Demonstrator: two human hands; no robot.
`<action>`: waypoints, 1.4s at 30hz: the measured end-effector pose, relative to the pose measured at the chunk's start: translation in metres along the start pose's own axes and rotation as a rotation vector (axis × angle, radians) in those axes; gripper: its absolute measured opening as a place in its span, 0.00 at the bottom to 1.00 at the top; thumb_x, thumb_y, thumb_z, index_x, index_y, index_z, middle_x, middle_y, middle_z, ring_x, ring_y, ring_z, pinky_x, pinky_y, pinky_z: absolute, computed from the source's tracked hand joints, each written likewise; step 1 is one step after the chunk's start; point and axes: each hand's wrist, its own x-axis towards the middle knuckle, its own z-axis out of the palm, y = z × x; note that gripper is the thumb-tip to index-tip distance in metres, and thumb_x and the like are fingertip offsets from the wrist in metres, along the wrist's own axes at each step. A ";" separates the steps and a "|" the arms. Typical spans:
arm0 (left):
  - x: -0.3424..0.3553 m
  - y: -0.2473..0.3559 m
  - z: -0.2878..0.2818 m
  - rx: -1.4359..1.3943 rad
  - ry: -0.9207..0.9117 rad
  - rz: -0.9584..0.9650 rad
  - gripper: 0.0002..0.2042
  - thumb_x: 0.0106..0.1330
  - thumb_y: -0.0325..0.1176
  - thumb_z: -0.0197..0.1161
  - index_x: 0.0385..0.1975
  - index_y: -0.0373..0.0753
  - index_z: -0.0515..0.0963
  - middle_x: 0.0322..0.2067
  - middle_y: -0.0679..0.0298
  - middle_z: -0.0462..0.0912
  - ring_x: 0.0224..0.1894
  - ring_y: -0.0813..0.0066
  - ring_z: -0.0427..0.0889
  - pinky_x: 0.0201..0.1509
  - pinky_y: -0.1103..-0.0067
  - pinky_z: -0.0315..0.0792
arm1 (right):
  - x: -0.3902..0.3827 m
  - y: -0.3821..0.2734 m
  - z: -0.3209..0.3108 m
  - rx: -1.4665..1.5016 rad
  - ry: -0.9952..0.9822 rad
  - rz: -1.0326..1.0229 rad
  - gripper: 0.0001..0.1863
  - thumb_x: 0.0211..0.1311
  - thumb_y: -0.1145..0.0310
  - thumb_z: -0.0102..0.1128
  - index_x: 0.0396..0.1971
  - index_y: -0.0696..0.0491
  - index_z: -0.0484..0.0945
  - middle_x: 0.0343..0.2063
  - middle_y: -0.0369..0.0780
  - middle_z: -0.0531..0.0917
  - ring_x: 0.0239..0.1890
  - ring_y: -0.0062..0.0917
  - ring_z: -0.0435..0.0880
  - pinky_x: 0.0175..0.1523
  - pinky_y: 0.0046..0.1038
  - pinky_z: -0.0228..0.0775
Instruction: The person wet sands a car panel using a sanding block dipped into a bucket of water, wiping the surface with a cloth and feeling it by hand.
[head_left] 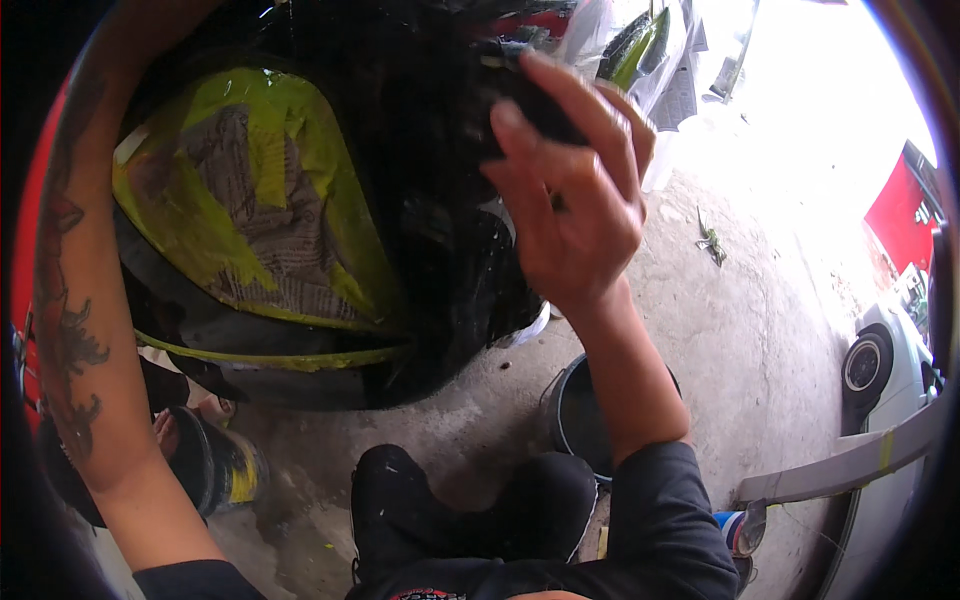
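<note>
Over the right side of the glossy black curved panel (pixel 440 265), the half-curled right hand (pixel 575 205), its hold unclear, could scuff the finish by dragging; left hand unseen.

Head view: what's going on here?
The person's right hand is over a glossy black panel, fingers curled and blurred; whether it touches or holds anything is unclear. The left arm reaches along the panel's left side, its hand out of view. Yellow-green-smeared paper covers part of the panel.
</note>
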 end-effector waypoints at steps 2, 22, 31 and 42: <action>0.000 0.003 0.003 -0.006 -0.009 0.008 0.10 0.59 0.26 0.70 0.40 0.32 0.84 0.41 0.63 0.81 0.33 0.77 0.84 0.38 0.82 0.79 | 0.000 0.003 0.002 -0.009 0.015 -0.006 0.17 0.58 0.71 0.75 0.48 0.48 0.86 0.58 0.45 0.84 0.59 0.38 0.80 0.65 0.38 0.67; -0.003 0.012 0.003 -0.077 0.032 -0.113 0.10 0.62 0.25 0.70 0.41 0.31 0.84 0.41 0.61 0.81 0.33 0.75 0.86 0.38 0.81 0.80 | -0.002 -0.005 -0.001 -0.031 -0.008 0.018 0.17 0.59 0.70 0.76 0.49 0.48 0.86 0.57 0.46 0.84 0.59 0.37 0.80 0.64 0.38 0.68; 0.001 0.004 0.004 -0.115 0.023 -0.077 0.09 0.60 0.26 0.70 0.38 0.30 0.85 0.40 0.60 0.82 0.32 0.75 0.86 0.36 0.81 0.80 | 0.027 0.016 0.003 -0.011 -0.012 -0.154 0.17 0.56 0.76 0.75 0.47 0.49 0.86 0.58 0.46 0.84 0.60 0.41 0.80 0.63 0.35 0.70; 0.000 0.002 0.005 -0.187 0.016 -0.088 0.09 0.61 0.27 0.70 0.40 0.30 0.85 0.42 0.61 0.82 0.34 0.75 0.86 0.38 0.81 0.80 | 0.035 0.016 0.003 0.001 -0.029 -0.164 0.18 0.55 0.75 0.76 0.47 0.49 0.87 0.57 0.45 0.84 0.59 0.38 0.80 0.64 0.37 0.68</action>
